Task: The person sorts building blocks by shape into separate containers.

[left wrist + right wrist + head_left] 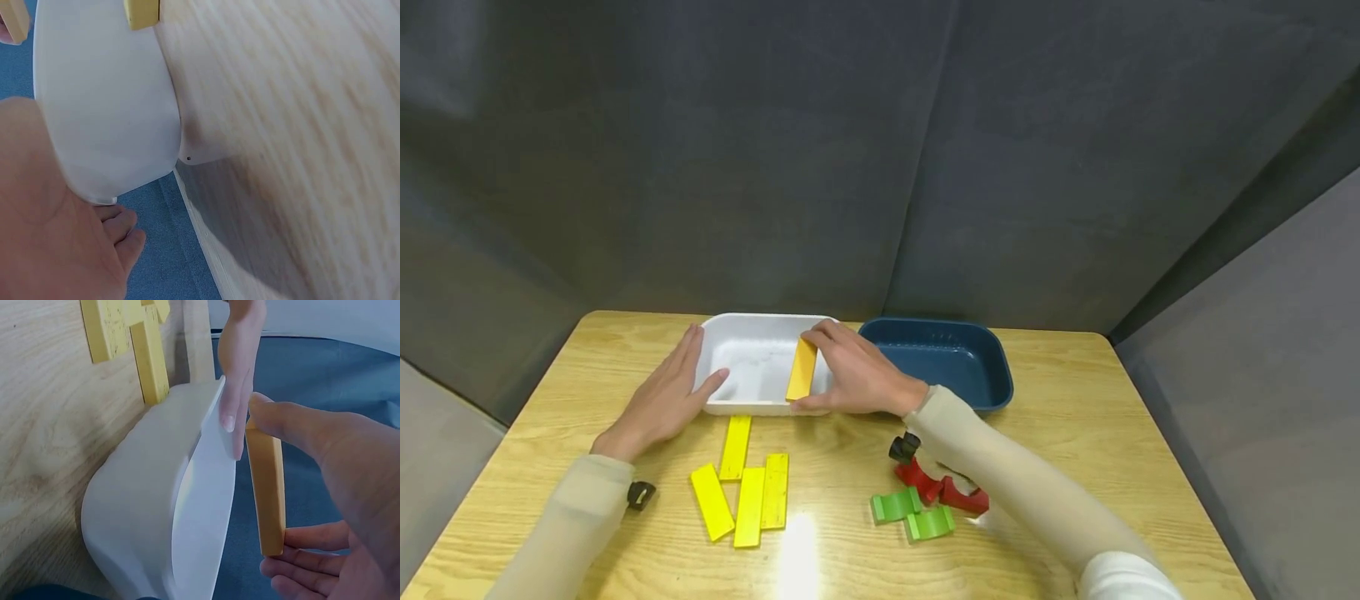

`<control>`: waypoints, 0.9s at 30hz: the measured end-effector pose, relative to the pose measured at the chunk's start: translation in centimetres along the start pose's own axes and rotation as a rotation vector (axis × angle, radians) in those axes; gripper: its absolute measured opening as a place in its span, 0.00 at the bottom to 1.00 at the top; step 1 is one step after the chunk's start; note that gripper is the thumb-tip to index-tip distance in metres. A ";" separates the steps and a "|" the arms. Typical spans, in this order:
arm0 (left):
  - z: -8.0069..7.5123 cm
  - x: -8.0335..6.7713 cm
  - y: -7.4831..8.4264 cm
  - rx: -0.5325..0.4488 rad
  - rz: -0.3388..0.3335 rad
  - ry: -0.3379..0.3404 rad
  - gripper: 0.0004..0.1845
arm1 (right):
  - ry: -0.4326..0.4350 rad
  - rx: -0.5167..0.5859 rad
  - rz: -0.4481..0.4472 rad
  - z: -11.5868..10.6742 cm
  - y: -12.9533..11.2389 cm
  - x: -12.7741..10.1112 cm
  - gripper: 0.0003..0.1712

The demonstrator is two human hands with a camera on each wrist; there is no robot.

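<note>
My right hand [865,373] pinches a flat yellow block [802,369] by its two ends, thumb at the near end and fingers at the far one. The block is over the right part of the white tray [745,367]; in the right wrist view the held block [267,490] is above the rim. At the tray's left end, my left hand [658,404] touches the wall with its fingers extended and the thumb over the near rim. The left wrist view shows the palm [47,231] against the tray's outer end.
In front of the white tray lie several yellow blocks [748,508]. A dark blue tray [936,367] stands to its right. Green curved blocks [930,524] and red curved blocks [964,498] lie near the right forearm. Grey cloth [775,167] hangs behind the table.
</note>
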State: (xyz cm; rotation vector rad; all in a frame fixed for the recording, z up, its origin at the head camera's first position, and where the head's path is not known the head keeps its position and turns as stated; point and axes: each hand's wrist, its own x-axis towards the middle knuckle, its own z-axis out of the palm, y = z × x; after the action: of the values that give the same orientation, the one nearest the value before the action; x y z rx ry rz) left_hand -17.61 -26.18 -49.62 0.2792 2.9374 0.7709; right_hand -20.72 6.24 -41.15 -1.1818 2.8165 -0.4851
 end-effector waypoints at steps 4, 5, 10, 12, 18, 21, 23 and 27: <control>-0.1 -0.1 0.0 0.000 -0.003 0.000 0.53 | -0.010 -0.007 0.008 0.2 0.2 0.6 0.58; -0.1 -0.1 0.0 0.001 -0.006 0.000 0.53 | -0.012 -0.007 0.009 0.3 0.3 0.8 0.58; -0.1 0.0 0.0 -0.001 0.001 0.002 0.52 | -0.021 -0.009 0.013 0.3 1.0 1.2 0.58; -0.1 0.1 0.0 -0.003 0.008 0.002 0.52 | -0.025 -0.009 0.018 0.3 1.3 1.3 0.58; 0.0 0.2 0.0 0.000 0.010 0.002 0.52 | -0.026 0.015 0.023 0.1 1.7 2.0 0.57; -0.1 0.1 -0.1 0.002 0.004 0.004 0.52 | -0.031 0.021 0.013 0.2 1.8 2.4 0.57; -0.2 0.0 -0.2 0.002 -0.002 0.004 0.52 | -0.040 0.012 0.009 0.4 1.8 2.8 0.57; -0.3 -0.1 -0.3 0.001 -0.001 0.008 0.52 | -0.056 -0.011 0.022 0.6 1.8 3.4 0.58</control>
State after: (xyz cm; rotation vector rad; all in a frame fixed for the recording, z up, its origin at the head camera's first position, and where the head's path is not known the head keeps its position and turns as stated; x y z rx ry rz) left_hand -17.56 -26.57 -49.49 0.2756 2.9451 0.7716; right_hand -24.30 4.88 -42.01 -1.1467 2.7856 -0.4295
